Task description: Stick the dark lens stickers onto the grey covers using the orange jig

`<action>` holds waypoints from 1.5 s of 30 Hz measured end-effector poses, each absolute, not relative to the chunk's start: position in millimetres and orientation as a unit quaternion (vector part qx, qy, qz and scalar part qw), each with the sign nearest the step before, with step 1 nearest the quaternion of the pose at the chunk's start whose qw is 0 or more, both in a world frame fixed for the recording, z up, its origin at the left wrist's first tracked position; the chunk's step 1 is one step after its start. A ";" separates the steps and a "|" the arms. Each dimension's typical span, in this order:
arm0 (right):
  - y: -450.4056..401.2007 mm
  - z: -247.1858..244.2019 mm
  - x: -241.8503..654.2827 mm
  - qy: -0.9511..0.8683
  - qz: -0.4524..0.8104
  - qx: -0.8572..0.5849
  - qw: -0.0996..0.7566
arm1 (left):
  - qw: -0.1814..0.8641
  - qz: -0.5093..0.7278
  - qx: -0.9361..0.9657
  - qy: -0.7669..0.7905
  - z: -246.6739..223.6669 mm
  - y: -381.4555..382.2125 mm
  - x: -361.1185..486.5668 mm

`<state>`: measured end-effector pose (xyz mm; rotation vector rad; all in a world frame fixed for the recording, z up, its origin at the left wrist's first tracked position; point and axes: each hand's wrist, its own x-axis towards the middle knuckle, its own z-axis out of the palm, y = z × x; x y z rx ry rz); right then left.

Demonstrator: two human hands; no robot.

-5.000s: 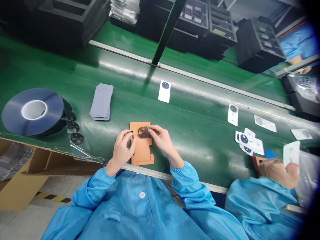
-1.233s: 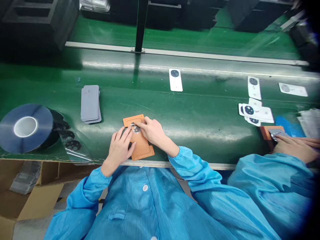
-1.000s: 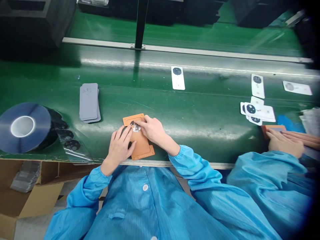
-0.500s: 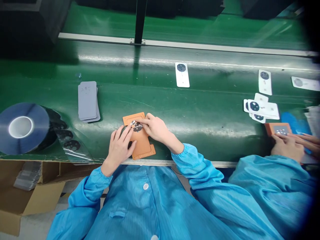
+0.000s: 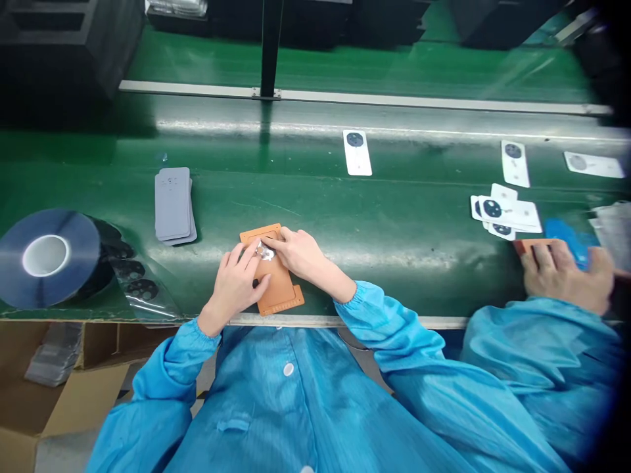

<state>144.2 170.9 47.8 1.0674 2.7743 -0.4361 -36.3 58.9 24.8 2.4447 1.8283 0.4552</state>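
Observation:
An orange fixture plate with raised edges lies on the green bench in front of me. Near its upper end sits a small shiny film piece, crinkled and catching the light. My left hand rests along the plate's left side, fingers stretched to the film and thumb spread over the plate. From the right, my right hand reaches over the plate's edge, one finger straight onto the film and the others curled, its fingertips partly hidden. It appears to pinch the film's edge.
Left stand a stack of grey phone-shaped sheets and a big film roll with dark round decals. White cards lie ahead and to the right. A co-worker's hand covers another orange block. An open cardboard box sits below left.
The dark round decal seen under my fingers now shows as bright, shiny film. My hands have barely moved. The co-worker's hand has shifted over the other orange block.

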 end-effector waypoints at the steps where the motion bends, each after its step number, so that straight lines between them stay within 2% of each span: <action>1: 170.5 47.8 144.6 0.918 -0.152 0.361 0.066 | 0.028 0.138 0.797 0.587 26.4 61.7 -36.7; 8: 185.2 42.1 152.6 0.848 -0.315 0.425 -0.010 | 0.016 0.088 0.813 0.575 33.6 63.1 -37.5; 13: 201.2 27.5 159.0 0.789 -0.471 0.384 -0.089 | 0.011 0.076 0.816 0.573 34.4 61.3 -36.0; 18: 198.5 14.8 159.6 0.617 -0.669 0.364 -0.197 | 0.007 0.094 0.807 0.583 29.5 60.0 -31.2; 22: 191.7 10.1 156.4 0.520 -0.707 0.411 -0.247 | 0.006 0.095 0.800 0.592 26.5 56.8 -30.0; 26: 186.9 4.5 153.6 0.510 -0.659 0.451 -0.321 | 0.015 0.100 0.798 0.594 26.4 55.9 -31.7; 30: 177.1 1.6 151.4 0.645 -0.508 0.436 -0.368 | 0.021 0.095 0.798 0.594 28.6 58.8 -32.5; 36: 165.6 6.1 147.7 0.818 -0.278 0.411 -0.291 | 0.032 0.089 0.802 0.590 32.3 62.9 -33.4; 45: 164.7 6.8 144.8 0.869 -0.188 0.416 -0.192 | 0.049 0.079 0.803 0.588 35.7 65.8 -33.5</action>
